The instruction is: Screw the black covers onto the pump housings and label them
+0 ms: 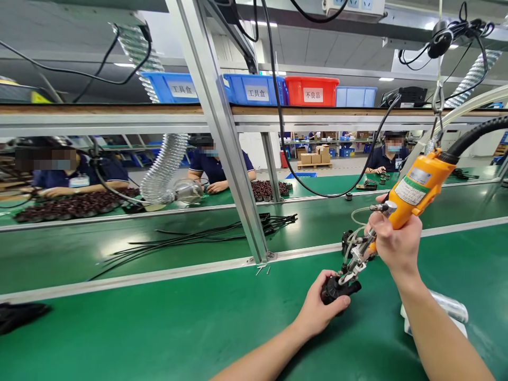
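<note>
My right hand (399,241) is wrapped round an orange electric screwdriver (416,185), which hangs from a hook and slants down to the left. Its metal tip end with thin clear tubes (359,256) meets a black round plastic housing (335,290) with a short spout. Fingers and thumb of my left hand (319,309) grip that housing just above the green table. Whether a screw sits under the tip is too small to tell. Behind the tool, another black part (347,242) is partly hidden.
Several loose screws (262,270) lie by the metal post (226,143). Black cables (190,238) rest on the middle strip. Near my right forearm sits a clear roll on a white object (448,307). Co-workers sit opposite beside piles of dark parts (75,205). Bins (311,91) line the shelf.
</note>
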Demonstrator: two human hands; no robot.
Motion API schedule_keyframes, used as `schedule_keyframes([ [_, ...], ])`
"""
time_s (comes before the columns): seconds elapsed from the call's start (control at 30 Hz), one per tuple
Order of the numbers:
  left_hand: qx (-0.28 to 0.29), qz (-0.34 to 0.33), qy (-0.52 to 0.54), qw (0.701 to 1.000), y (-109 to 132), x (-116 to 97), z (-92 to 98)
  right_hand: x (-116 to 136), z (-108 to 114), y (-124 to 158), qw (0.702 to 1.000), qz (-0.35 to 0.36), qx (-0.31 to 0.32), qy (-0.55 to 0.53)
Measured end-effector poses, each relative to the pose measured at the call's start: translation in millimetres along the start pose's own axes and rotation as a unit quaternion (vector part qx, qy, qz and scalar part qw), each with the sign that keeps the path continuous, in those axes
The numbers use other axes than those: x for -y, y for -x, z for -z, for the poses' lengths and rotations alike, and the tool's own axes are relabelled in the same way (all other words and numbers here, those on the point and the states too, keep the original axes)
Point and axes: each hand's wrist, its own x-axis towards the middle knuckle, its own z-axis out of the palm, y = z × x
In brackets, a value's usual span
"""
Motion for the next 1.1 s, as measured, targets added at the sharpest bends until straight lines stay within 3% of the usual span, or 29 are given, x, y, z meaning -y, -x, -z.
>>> schedule_keyframes([
  [0.37,-0.004,0.01,0.023,1.0,-1.9,0.9,-1.4,-17.2,-16.3,9.6,0.994,-0.033,0.067,0.079],
  [0.63,-0.002,0.007,0.015,1.0,-2.6,-2.6,-0.7,-25.6,-19.1,18.9,0.992,-0.054,0.077,0.088],
  [0.77,-0.017,0.007,-0.006,1.0,-0.2,-1.4,-1.1,-26.6,-16.1,15.7,0.993,-0.055,0.069,0.081],
  [0.87,-0.03,0.005,0.028,0.999,1.2,1.5,4.5,-22.1,-9.3,7.2,0.998,-0.017,0.037,0.057],
  [1.0,0.07,0.039,0.134,0.988,1.4,6.3,12.8,-12.9,8.6,-6.7,0.997,0.061,-0.025,0.048],
  [1.1,0.018,0.045,0.118,0.992,2.5,9.8,8.7,-6.7,19.3,-11.8,0.995,0.069,-0.03,0.059],
])
